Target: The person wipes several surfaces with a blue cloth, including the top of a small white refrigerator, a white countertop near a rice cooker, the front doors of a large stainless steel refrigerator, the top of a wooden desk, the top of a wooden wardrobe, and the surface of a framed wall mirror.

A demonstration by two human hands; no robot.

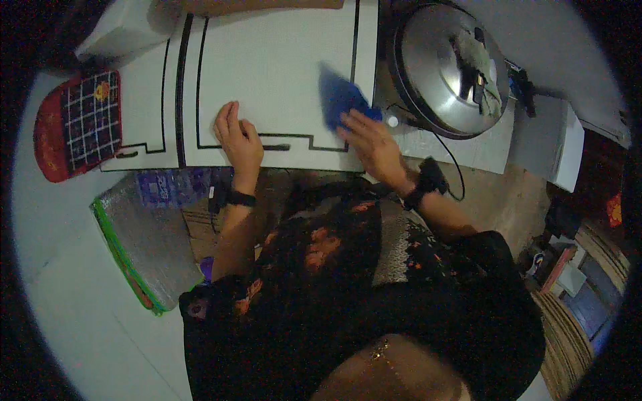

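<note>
My right hand (373, 145) presses a blue cloth (343, 100) on the right part of a white panel surface (271, 70) with black line trim; the cloth is slightly blurred and spreads out beyond my fingertips. My left hand (239, 138) rests near the front edge of the same surface, to the left of the cloth, its fingers loosely bent and holding nothing that shows. Both wrists wear black bands.
A large round metal lid (451, 65) with a cloth on its handle lies at the right, a black cable beside it. Left are a red checked cushion-like item (50, 130) and a silver bag with green edging (150, 245). A grey-white box (541, 135) is far right.
</note>
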